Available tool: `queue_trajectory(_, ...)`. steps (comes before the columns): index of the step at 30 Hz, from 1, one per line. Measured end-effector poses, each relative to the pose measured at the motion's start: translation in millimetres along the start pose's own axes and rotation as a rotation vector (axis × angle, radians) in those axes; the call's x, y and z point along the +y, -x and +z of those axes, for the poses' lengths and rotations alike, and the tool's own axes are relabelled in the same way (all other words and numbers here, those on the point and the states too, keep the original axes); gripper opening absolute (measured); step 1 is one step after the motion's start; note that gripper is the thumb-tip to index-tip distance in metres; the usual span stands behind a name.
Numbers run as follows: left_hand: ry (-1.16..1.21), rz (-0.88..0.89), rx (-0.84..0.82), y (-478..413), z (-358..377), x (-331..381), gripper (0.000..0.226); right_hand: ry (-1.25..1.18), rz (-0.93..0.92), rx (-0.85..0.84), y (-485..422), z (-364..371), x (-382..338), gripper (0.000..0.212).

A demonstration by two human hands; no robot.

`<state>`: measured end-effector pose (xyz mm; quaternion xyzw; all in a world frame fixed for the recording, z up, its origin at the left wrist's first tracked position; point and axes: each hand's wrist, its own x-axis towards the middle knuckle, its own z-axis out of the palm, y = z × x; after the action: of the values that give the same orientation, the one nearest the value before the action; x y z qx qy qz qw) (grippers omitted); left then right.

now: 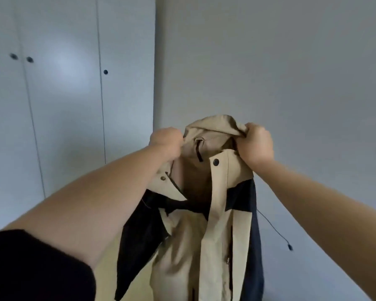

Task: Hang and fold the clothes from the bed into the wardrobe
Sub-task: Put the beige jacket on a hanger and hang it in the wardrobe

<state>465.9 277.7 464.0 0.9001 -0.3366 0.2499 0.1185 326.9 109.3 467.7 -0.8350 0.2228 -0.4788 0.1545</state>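
Jacket (206,235), beige with navy panels, is hanging in the air in front of the person, held up by its top between both raised arms. The left hand (166,141) is gripping the collar edge on its side, fingers curled tight into the cloth. The right hand (257,143) is clutching the bunched hood (215,124), fingers wrapped round the fabric. The front is lying open, a dark snap (216,162) showing on the placket. A thin black drawcord (276,231) is dangling off the right side. Behind and to the left, the white wardrobe (63,94) is standing with its doors closed, small dark knobs (105,72) on them. A pale wall (291,72) is filling the rest.
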Motion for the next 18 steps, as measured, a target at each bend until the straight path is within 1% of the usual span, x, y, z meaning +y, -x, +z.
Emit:
queue_trajectory(1, 0.004, -0.024, 0.117, -3.3, -2.3, -10.9, 0.014, 0.248, -0.052, -0.082, 0.2, 1.2, 1.0, 0.013)
queue_trajectory(2, 0.043, -0.056, 0.188, -4.1, -2.6, -19.2, 0.014, 0.504, -0.076, -0.205, 2.0, 0.9, 0.3, 0.014)
queue_trajectory(3, 0.072, -0.097, 0.157, -0.7, -3.0, -22.9, 0.012, 0.710, -0.059, -0.350, 5.6, 1.0, -1.7, 0.014)
queue_trajectory(4, 0.061, -0.116, 0.044, 4.2, -0.2, -23.7, 0.010, 0.835, -0.015, -0.494, 10.3, 1.9, -2.4, 0.014)
queue_trajectory(5, 0.043, -0.128, -0.102, 7.3, 6.7, -22.9, 0.010, 0.871, 0.035, -0.605, 14.7, 5.6, -0.3, 0.016)
queue_trajectory(6, 0.042, -0.154, -0.196, 9.1, 13.7, -24.7, 0.012, 0.839, 0.062, -0.640, 18.1, 10.2, 1.9, 0.017)
queue_trajectory(7, 0.043, -0.186, -0.196, 9.8, 16.5, -29.3, 0.011, 0.772, 0.055, -0.595, 19.4, 14.4, 3.6, 0.017)
queue_trajectory(8, 0.085, -0.232, -0.132, 9.2, 16.0, -36.4, 0.007, 0.683, 0.011, -0.470, 20.1, 17.5, 4.5, 0.015)
queue_trajectory(10, 0.255, -0.320, 0.068, 1.0, 13.1, -54.4, 0.005, 0.492, -0.067, -0.153, 13.9, 20.5, 6.2, 0.013)
queue_trajectory(11, 0.374, -0.345, 0.082, -2.7, 11.5, -63.3, 0.009, 0.385, -0.011, -0.083, 7.8, 19.0, 5.8, 0.014)
queue_trajectory(12, 0.504, -0.356, -0.020, -3.0, 10.4, -69.6, 0.018, 0.277, 0.102, -0.145, 3.2, 16.6, 4.6, 0.017)
queue_trajectory(13, 0.626, -0.363, -0.210, 0.0, 11.5, -73.9, 0.027, 0.221, 0.221, -0.324, 1.9, 16.4, 3.5, 0.019)
queue_trajectory(14, 0.735, -0.381, -0.431, 6.6, 14.5, -76.2, 0.033, 0.188, 0.333, -0.541, 5.6, 17.1, 3.4, 0.020)
queue_trajectory(15, 0.807, -0.393, -0.611, 14.6, 19.1, -78.0, 0.037, 0.136, 0.432, -0.699, 11.3, 18.2, 6.0, 0.018)
queue_trajectory(16, 0.855, -0.392, -0.702, 21.5, 25.4, -81.2, 0.040, 0.039, 0.509, -0.798, 18.2, 18.7, 9.6, 0.014)
queue_trajectory(17, 0.901, -0.389, -0.716, 27.0, 32.9, -85.1, 0.044, -0.106, 0.571, -0.855, 25.4, 18.6, 14.4, 0.011)
queue_trajectory(18, 0.966, -0.390, -0.690, 32.6, 39.4, -89.1, 0.045, -0.281, 0.627, -0.889, 31.3, 18.7, 21.2, 0.011)
